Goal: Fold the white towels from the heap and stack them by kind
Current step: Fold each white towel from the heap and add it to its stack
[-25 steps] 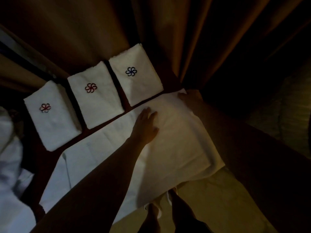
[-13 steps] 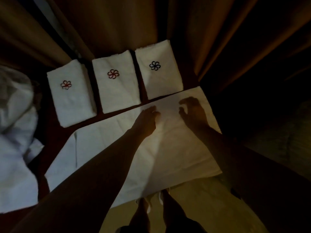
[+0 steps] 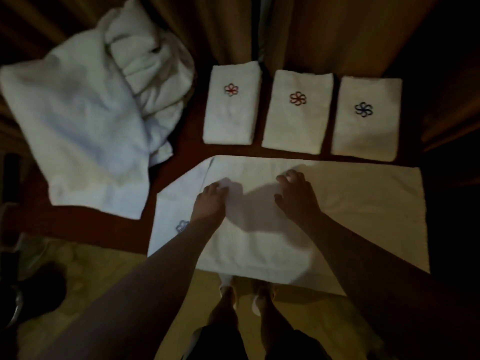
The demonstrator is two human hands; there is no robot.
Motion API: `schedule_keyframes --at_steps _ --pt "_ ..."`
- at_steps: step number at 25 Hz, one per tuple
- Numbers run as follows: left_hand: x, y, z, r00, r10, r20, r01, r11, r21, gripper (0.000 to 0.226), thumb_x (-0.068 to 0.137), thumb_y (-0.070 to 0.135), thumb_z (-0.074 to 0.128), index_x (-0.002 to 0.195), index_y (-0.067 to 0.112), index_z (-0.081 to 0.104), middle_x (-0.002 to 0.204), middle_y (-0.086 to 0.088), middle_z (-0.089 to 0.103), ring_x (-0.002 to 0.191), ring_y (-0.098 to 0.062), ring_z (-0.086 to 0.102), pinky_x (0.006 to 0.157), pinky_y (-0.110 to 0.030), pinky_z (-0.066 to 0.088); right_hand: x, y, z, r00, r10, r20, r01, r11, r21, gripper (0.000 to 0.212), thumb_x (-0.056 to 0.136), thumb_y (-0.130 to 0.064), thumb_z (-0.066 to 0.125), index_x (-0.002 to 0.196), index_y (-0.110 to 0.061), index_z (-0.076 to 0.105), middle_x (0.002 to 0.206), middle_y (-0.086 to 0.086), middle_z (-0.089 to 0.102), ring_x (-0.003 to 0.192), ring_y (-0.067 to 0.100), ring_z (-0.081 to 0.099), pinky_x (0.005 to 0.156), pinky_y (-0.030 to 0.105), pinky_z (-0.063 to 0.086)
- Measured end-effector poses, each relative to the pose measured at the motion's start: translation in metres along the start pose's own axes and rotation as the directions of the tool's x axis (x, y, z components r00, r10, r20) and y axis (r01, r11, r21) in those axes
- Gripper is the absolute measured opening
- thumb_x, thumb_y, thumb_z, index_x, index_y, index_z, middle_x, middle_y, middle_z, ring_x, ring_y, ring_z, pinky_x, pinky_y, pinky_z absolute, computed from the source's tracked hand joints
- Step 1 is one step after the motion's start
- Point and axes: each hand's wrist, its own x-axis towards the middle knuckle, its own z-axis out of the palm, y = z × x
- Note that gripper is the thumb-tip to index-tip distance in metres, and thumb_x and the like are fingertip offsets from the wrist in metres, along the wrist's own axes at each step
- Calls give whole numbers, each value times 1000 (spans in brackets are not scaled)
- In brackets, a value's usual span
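A large white towel (image 3: 363, 216) lies spread flat on the dark wooden table (image 3: 91, 229), its near edge hanging over the front. A blue flower emblem (image 3: 182, 226) shows near its left end. My left hand (image 3: 210, 201) is on its left part, fingers curled round a small raised fold of fabric. My right hand (image 3: 296, 196) rests on the towel's middle with bent fingertips touching the cloth. Behind it stand three folded stacks: a red-flower stack (image 3: 231, 118), a dark-red-flower stack (image 3: 296, 126) and a blue-flower stack (image 3: 363, 136). The heap of unfolded white towels (image 3: 85, 113) lies at the back left.
Brown curtains (image 3: 324, 35) hang close behind the table. My feet (image 3: 244, 289) stand on a yellowish floor (image 3: 104, 281) right at the table's front edge. Dark objects (image 3: 15, 294) sit on the floor at the lower left.
Both hands have slid leftwards along the spread towel, and the left fingers have curled into the fabric. The view has swung left, bringing the heap fully into sight.
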Motion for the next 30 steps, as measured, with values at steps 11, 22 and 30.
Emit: schedule_keyframes --at_steps 11,22,30 --pt "-13 -112 -21 971 -237 -21 236 971 -38 61 94 25 57 146 13 29 138 -15 40 123 -32 43 91 -41 47 50 -143 32 984 -128 123 105 979 175 31 93 -28 50 114 -9 61 116 11 57 113 28 48 95 38 41" --pt "32 -130 -65 919 -373 -131 314 890 -331 21 99 21 38 111 7 48 94 -21 63 85 -38 62 72 -40 47 81 -168 49 978 -201 56 205 974 -99 34 87 -20 35 105 -8 60 105 17 56 107 36 51 81 42 43" --pt "25 -121 -56 977 -210 36 212 937 -278 69 94 16 53 152 13 16 147 -17 34 137 -34 32 107 -43 34 91 -160 43 978 -166 123 155 983 93 50 89 -24 39 132 -3 52 134 20 51 128 37 43 105 45 36"
